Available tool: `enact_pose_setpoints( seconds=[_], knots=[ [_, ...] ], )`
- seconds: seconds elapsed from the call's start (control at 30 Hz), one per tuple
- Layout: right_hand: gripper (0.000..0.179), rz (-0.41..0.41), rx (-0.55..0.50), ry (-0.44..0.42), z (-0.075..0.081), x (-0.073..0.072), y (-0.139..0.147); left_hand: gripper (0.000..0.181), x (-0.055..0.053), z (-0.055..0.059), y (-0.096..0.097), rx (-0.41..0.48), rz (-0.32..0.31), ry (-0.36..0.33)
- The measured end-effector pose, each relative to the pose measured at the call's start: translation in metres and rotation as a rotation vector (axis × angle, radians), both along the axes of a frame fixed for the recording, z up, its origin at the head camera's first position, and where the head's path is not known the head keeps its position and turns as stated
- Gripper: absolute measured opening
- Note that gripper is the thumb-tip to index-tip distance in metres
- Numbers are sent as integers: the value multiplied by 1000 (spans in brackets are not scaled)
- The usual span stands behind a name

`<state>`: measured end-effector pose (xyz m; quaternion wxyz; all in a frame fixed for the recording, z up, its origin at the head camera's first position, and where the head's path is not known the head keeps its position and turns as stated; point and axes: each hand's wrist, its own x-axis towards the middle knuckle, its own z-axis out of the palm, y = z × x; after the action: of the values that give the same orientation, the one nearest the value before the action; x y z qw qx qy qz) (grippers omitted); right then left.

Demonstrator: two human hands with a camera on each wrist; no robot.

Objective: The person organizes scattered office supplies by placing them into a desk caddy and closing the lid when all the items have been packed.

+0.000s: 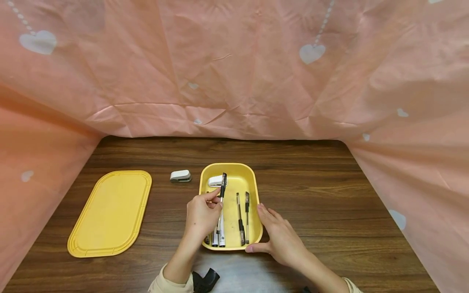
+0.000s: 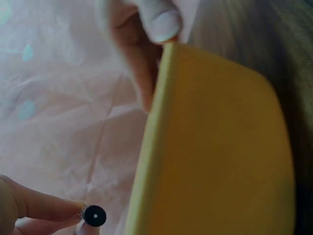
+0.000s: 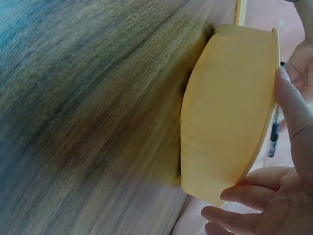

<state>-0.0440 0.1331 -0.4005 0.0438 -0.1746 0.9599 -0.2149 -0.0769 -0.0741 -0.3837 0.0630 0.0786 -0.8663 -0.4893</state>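
My left hand (image 1: 203, 215) pinches a black-and-clear pen (image 1: 223, 185) upright over the left half of a yellow box (image 1: 229, 166). In the left wrist view the black round end of that pen (image 2: 94, 216) shows between thumb and finger. Beneath it, partly hidden by the hand, several pens and white-barrelled markers (image 1: 222, 240) lie along the box's left side. Two more pens (image 1: 247, 215) lie apart on the right side. At the near right corner my right hand (image 1: 280, 236) touches the box, its fingers along the right wall and its thumb at the near rim.
A white stapler (image 1: 216, 181) lies at the far end inside the box. Another white stapler (image 1: 180, 176) stands on the wooden table (image 1: 311, 175), left of the box. Farther left lies a flat yellow lid (image 1: 110, 211). Pink cloth (image 1: 234, 81) surrounds the table's back and sides.
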Motion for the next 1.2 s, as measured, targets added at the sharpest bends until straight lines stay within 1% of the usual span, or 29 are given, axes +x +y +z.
enact_pose_setpoints(
  seconds=[0.17, 0.27, 0.4, 0.57, 0.7, 0.83, 0.9, 1.1, 1.2],
  knots=[
    [105, 2, 0, 5, 0, 0, 0, 34, -1, -13, 11, -16, -16, 12],
    [105, 3, 0, 6, -1, -1, 0, 34, -2, -21, 18, -18, -16, 5],
    [105, 0, -1, -8, 0, -1, -1, 37, -3, -28, 23, -1, -29, -24],
    [105, -7, 2, -18, 0, 0, -1, 36, -3, -34, 27, -8, -48, -48],
    [105, -6, 3, -13, 0, 0, -1, 35, -1, -38, 29, 3, -64, -54],
    [104, -7, 1, -17, 0, 0, -1, 34, 0, -43, 31, -29, -65, -48],
    [104, -9, 1, -22, 0, 0, -1, 33, 1, -45, 32, -48, -62, -59],
    [103, -13, 6, -24, 1, 0, -1, 31, 2, -45, 36, -84, -44, -113],
    [103, -13, 2, -19, 0, 0, -1, 28, 3, -45, 38, -115, -34, -90]
  ],
)
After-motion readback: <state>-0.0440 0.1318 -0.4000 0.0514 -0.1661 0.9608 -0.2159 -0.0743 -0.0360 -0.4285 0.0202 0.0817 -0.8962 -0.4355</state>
